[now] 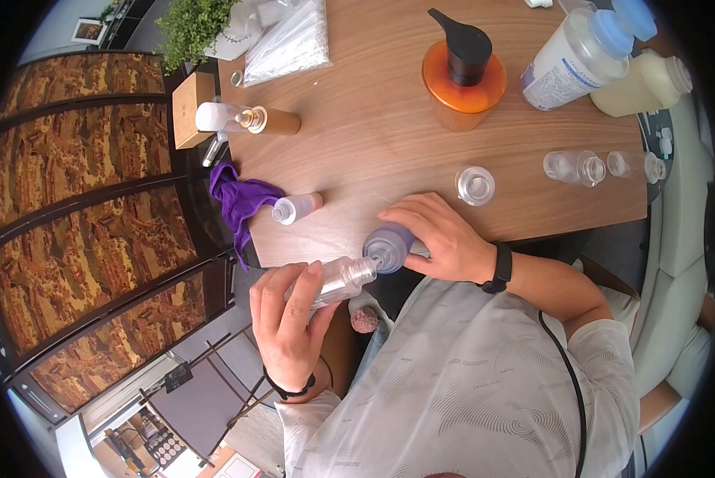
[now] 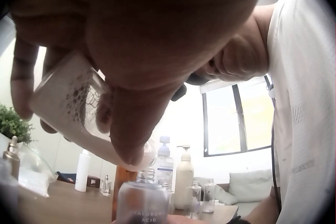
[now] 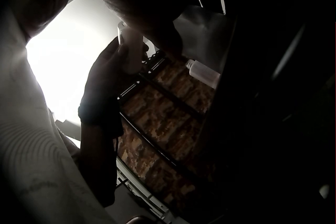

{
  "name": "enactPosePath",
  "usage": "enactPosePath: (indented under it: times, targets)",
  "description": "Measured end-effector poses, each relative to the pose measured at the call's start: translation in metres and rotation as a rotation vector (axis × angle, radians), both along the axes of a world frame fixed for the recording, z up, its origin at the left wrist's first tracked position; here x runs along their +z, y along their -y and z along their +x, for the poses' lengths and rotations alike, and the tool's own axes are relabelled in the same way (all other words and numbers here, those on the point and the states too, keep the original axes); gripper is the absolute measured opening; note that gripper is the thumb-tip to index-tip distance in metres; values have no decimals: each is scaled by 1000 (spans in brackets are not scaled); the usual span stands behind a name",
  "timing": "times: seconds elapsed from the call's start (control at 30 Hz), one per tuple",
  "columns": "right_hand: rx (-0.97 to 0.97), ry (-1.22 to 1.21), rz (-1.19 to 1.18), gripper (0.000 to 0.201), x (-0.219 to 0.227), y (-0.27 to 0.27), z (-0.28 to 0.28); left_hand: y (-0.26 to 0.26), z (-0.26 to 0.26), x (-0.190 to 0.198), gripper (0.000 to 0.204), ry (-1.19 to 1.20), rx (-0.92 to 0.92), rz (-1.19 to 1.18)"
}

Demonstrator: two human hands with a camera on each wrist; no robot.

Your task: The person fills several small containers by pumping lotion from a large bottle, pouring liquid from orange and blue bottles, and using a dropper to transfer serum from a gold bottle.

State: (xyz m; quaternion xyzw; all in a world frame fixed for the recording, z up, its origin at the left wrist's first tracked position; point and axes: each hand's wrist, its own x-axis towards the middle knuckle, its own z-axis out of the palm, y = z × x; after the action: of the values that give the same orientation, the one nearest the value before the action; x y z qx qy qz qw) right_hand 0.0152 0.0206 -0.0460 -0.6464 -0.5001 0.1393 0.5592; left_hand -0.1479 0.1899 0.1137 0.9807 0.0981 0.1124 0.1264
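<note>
In the head view my left hand grips a clear plastic bottle, tilted with its mouth pointing right and down. Bubbles show inside that bottle in the left wrist view. Its neck meets the open neck of a bluish translucent bottle, which my right hand holds at the table's near edge, fingers and thumb around its side. Part of the printing on the bluish bottle reads "ACID". The right wrist view is dark, with the clear bottle pale in the left hand.
On the wooden table stand a small white bottle, a round clear lid-like piece, an orange pump bottle and two clear bottles at the right. A purple cloth hangs over the left edge. Larger bottles stand at the far right.
</note>
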Motion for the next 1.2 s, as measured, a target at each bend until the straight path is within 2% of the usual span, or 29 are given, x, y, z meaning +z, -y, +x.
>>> enactPosePath:
  times: [1.2]
  targets:
    - [-7,3,5,70,1,1,0,3,6,18,64,-89,-28,54]
